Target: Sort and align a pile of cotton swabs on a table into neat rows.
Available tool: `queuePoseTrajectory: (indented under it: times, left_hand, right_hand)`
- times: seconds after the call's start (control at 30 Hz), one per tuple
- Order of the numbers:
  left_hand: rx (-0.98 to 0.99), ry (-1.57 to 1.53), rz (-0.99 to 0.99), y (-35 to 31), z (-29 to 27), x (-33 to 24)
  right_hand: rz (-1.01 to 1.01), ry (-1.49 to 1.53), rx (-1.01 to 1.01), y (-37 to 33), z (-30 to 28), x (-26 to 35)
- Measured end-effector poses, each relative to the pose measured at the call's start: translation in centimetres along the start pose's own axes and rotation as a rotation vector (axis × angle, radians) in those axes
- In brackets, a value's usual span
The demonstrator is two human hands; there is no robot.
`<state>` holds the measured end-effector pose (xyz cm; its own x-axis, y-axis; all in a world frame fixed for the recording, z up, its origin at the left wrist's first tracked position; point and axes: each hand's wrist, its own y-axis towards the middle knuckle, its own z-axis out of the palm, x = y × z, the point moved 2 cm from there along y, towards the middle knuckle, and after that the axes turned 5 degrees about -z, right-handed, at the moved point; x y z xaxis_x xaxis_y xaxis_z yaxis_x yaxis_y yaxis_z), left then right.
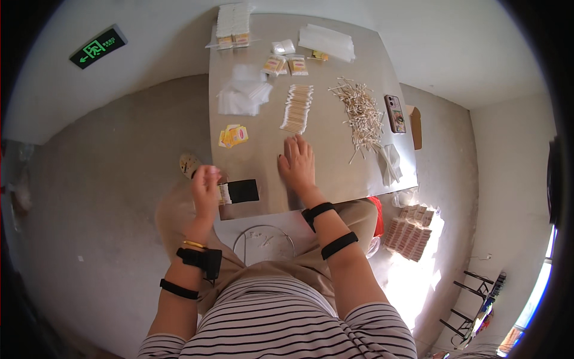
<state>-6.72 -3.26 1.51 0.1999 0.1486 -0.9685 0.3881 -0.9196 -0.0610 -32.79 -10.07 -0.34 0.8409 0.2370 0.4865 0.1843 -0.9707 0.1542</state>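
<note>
My left hand [205, 186] is at the table's near left corner, its fingers curled together; whether anything is between them is hidden. Right beside it, a small row of cotton swabs [224, 194] lies against a black rectangular pad [244, 191]. My right hand [298, 167] rests palm down on the metal table with its fingers stretched out and nothing held. Just beyond those fingertips is a neat column of cotton swabs [297, 109] laid side by side. Farther right spreads a loose heap of cotton swabs [360, 113]. Yellow printed cards [234, 136] lie beyond my left hand.
Clear plastic bags [244, 93] lie at the table's left, with filled swab packets [298, 66] farther back. White sheets [327, 42] and stacked packs [233, 23] are at the far edge. A phone [395, 113] and a crumpled pouch [390, 164] lie along the right edge.
</note>
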Motion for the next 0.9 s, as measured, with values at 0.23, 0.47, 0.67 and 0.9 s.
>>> queuePoseTrajectory:
  times: [0.23,0.47,0.67,0.9]
  left_hand:
    - [0.386,0.384,0.465,2.4,13.8,-3.4]
    - [0.382,0.543,0.557,4.4,17.9,-0.4]
    - [0.378,0.76,0.626,5.9,18.9,0.2]
    - [0.372,0.8,0.62,5.8,18.7,0.0]
  right_hand:
    - [-0.064,-0.163,0.07,3.4,0.4,-4.0]
    - [-0.065,-0.298,0.09,3.8,2.5,-5.1]
    - [-0.066,-0.33,0.097,3.7,2.8,-5.1]
    - [-0.06,-0.305,0.096,3.8,2.5,-4.9]
